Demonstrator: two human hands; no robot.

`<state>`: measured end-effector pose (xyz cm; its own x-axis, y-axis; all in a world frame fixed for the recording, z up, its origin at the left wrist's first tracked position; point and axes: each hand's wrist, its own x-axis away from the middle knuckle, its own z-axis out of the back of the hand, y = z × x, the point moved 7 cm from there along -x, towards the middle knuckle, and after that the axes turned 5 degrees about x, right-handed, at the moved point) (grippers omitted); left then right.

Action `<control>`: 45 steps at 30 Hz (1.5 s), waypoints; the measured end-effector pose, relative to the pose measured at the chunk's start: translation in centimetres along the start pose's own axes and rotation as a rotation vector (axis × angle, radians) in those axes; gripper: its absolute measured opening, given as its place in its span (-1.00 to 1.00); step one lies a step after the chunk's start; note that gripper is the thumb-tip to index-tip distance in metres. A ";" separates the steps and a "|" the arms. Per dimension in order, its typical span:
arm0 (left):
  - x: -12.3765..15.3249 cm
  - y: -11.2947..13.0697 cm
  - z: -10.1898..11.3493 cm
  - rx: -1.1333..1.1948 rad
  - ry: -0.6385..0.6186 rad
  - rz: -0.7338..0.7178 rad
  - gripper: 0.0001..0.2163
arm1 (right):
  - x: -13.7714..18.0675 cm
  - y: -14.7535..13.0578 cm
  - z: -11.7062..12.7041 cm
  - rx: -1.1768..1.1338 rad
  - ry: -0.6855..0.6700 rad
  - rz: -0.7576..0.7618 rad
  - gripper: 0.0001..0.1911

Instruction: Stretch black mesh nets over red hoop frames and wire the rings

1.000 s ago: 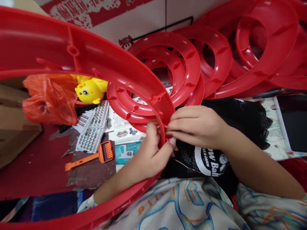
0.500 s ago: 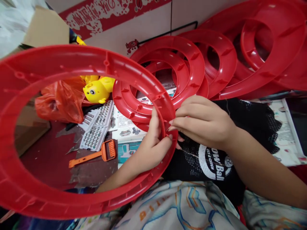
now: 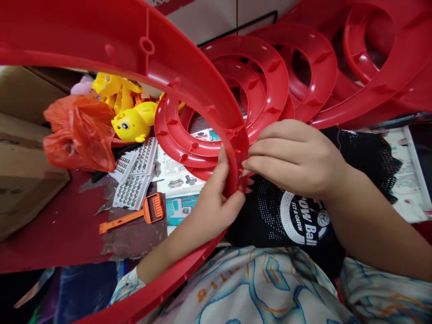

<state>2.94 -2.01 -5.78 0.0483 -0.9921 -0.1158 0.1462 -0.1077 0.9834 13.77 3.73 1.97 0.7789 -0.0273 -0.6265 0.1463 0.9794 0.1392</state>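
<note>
A big red plastic ring (image 3: 145, 45) fills the upper left, close to the camera, its rim curving down to the bottom left. My left hand (image 3: 216, 202) reaches through the ring's opening and grips its rim from inside. Just to the right, my right hand (image 3: 293, 155) has its fingers pressed together, pinching at the same spot on the rim. What the fingertips hold there is too small to make out. A black mesh bag with a white round logo (image 3: 300, 220) lies under both hands.
Several more red rings (image 3: 266, 76) lean at the back and right. At the left lie an orange plastic bag (image 3: 81, 135), yellow plush toys (image 3: 133, 123), cards of small batteries (image 3: 133, 180), an orange scraper tool (image 3: 135, 215) and a cardboard box (image 3: 20, 157).
The big ring has tilted up and nearer the camera, so its top now fills the upper left. Both hands stay at the same spot on the rim, shifted slightly upward.
</note>
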 end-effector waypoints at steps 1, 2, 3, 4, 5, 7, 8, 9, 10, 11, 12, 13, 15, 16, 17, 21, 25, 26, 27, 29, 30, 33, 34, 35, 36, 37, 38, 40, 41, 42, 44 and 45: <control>0.0 0.0 -0.1 0.002 -0.010 -0.004 -0.24 | 0.0 0.1 0.0 -0.024 -0.007 -0.004 -0.79; 0.0 0.0 -0.2 0.003 -0.025 -0.008 -0.23 | 0.0 0.2 -0.1 -0.050 -0.018 -0.012 -0.77; 0.0 0.0 -0.3 0.006 -0.041 -0.011 -0.21 | 0.0 0.3 -0.2 -0.076 -0.029 -0.023 -0.76; 0.0 0.0 -0.5 0.011 -0.056 -0.016 -0.20 | 0.0 0.4 -0.3 -0.099 -0.042 -0.033 -0.75; 0.1 -0.1 -0.5 0.017 -0.065 -0.022 -0.18 | 0.0 0.4 -0.4 -0.117 -0.055 -0.040 -0.76; 0.1 -0.2 -0.6 0.028 -0.076 -0.031 -0.15 | 0.0 0.6 -0.4 -0.143 -0.065 -0.046 -0.77; 0.1 -0.3 -0.7 0.036 -0.079 -0.030 -0.15 | 0.1 0.7 -0.5 -0.154 -0.065 -0.046 -0.78; 0.1 -0.4 -0.7 0.043 -0.080 -0.024 -0.15 | 0.1 0.8 -0.5 -0.163 -0.064 -0.048 -0.78; 0.1 -0.5 -0.7 0.049 -0.080 -0.014 -0.16 | 0.1 0.9 -0.5 -0.171 -0.063 -0.050 -0.78; 0.0 -0.6 -0.8 0.058 -0.076 -0.009 -0.19 | 0.1 0.9 -0.5 -0.177 -0.063 -0.050 -0.77; 0.0 -0.5 -0.8 0.066 -0.063 -0.016 -0.23 | 0.1 1.0 -0.5 -0.182 -0.064 -0.049 -0.77; -0.1 -0.4 -0.7 0.071 -0.044 -0.030 -0.28 | 0.1 1.0 -0.5 -0.185 -0.065 -0.046 -0.76; -0.1 -0.3 -0.7 0.085 -0.012 -0.045 -0.39 | 0.0 1.0 -0.5 -0.193 -0.068 -0.034 -0.76; -0.1 -0.2 -0.7 0.095 -0.002 -0.041 -0.45 | 0.0 0.9 -0.5 -0.199 -0.069 -0.027 -0.76; -0.1 -0.2 -0.7 0.106 0.002 -0.028 -0.48 | -0.1 1.0 -0.5 -0.204 -0.072 -0.024 -0.76; 0.1 -0.7 -0.6 0.142 0.024 0.037 -0.50 | 0.0 1.2 -0.6 -0.222 -0.111 -0.029 -0.73; 0.2 -1.3 -0.5 0.115 0.053 0.045 -0.43 | 0.0 1.1 -0.8 -0.217 -0.120 -0.037 -0.74; 0.2 -1.4 -0.5 0.107 0.052 0.041 -0.43 | 0.0 1.0 -0.8 -0.208 -0.115 -0.036 -0.74; 0.2 -1.5 -0.5 0.105 0.049 0.040 -0.45 | 0.0 0.9 -0.7 -0.196 -0.111 -0.034 -0.73; 0.2 -1.5 -0.7 0.116 0.036 0.047 -0.51 | 0.0 0.7 -0.8 -0.170 -0.106 -0.028 -0.70; 0.2 -1.5 -0.8 0.126 0.027 0.058 -0.54 | 0.0 0.7 -0.8 -0.160 -0.112 -0.029 -0.69; 0.3 -1.3 -1.1 0.176 0.004 0.114 -0.51 | 0.0 0.8 -1.3 -0.154 -0.158 -0.051 -0.67; 0.3 -1.2 -1.2 0.196 -0.001 0.130 -0.49 | 0.0 0.8 -1.5 -0.163 -0.174 -0.065 -0.68; 0.3 -1.1 -1.3 0.214 -0.006 0.141 -0.48 | 0.0 0.9 -1.7 -0.176 -0.188 -0.081 -0.68; 0.3 -1.0 -1.4 0.230 -0.011 0.143 -0.47 | 0.0 1.1 -1.8 -0.191 -0.196 -0.099 -0.68; 0.3 -0.9 -1.5 0.241 -0.016 0.138 -0.47 | 0.0 1.2 -1.9 -0.207 -0.200 -0.116 -0.68; 0.3 -0.9 -1.5 0.248 -0.023 0.134 -0.46 | 0.0 1.2 -1.9 -0.226 -0.201 -0.133 -0.67; 0.3 -1.0 -1.5 0.264 -0.032 0.122 -0.44 | -0.1 1.4 -1.9 -0.265 -0.196 -0.163 -0.66; 0.2 -1.0 -1.5 0.273 -0.032 0.114 -0.45 | -0.1 1.5 -1.8 -0.282 -0.193 -0.174 -0.66; 0.2 -1.1 -1.4 0.282 -0.025 0.103 -0.47 | -0.1 1.5 -1.7 -0.294 -0.188 -0.182 -0.66; 0.1 -1.0 -1.0 0.278 0.000 0.069 -0.52 | -0.2 1.6 -1.5 -0.297 -0.182 -0.191 -0.68; 0.0 -0.9 -1.0 0.248 0.006 0.052 -0.52 | -0.2 1.6 -1.4 -0.290 -0.180 -0.192 -0.68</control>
<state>3.75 -1.87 -6.80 0.0552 -0.9964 -0.0647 -0.1036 -0.0701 0.9921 12.99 5.54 1.28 0.8523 -0.2248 -0.4723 0.1413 0.9683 -0.2060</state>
